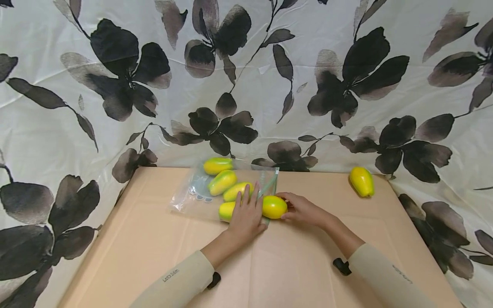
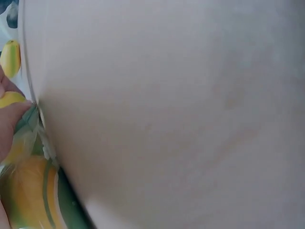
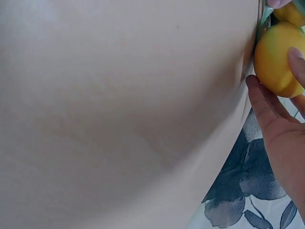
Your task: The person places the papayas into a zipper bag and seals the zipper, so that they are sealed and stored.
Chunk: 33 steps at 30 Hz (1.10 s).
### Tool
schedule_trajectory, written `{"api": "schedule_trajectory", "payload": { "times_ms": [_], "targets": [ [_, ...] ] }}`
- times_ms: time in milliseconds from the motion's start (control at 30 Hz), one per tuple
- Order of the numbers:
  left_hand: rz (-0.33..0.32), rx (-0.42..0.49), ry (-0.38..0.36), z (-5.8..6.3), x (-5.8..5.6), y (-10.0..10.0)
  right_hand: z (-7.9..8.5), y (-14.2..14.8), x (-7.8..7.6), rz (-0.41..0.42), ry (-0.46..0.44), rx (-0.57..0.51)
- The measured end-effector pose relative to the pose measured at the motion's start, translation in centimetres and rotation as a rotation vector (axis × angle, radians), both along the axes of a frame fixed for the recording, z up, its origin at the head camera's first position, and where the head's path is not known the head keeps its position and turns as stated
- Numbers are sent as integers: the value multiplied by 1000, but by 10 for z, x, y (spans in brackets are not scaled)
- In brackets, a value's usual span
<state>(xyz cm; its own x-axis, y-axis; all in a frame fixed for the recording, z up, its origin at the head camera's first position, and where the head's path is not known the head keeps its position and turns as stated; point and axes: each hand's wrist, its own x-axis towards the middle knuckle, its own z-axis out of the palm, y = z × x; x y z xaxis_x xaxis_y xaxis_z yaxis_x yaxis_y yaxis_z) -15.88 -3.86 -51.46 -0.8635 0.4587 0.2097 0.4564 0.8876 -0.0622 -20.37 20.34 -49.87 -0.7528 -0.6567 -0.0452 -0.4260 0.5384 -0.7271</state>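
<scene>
A clear zip bag [image 1: 181,204] with a green zip edge lies on the board, several yellow-green papayas [image 1: 222,182] inside it. My left hand [image 1: 246,214] rests over the bag near its mouth, fingers straight and spread. Its thumb [image 2: 16,112] touches the green edge in the left wrist view. At the mouth, my right hand [image 1: 306,210] holds another papaya [image 1: 274,207] between thumb and fingers. The right wrist view shows that papaya [image 3: 276,57] close against the green edge. How far it sits inside the bag is hidden by my left hand.
One more papaya [image 1: 362,182] lies apart at the back right corner of the tan board [image 1: 292,273]. A floral cloth [image 1: 269,94] rises behind the board and spreads along both sides. Dark wrist cameras [image 1: 342,266] sit at both cuffs.
</scene>
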Motion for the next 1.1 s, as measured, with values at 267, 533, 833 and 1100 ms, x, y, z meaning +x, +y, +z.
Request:
{"api": "schedule_trajectory", "payload": {
  "times_ms": [267,533,833,1100],
  "targets": [
    [-27,12,-57,3,0,-4,1,4,2,-4,0,13],
    [-6,-45,-25,5,2,-1,1,2,1,-35,70,33],
    [3,-43,38,2,4,0,1,-14,-5,-123,46,36],
    [15,-39,24,3,4,-4,-7,-26,-10,-204,98,41]
  ]
}}
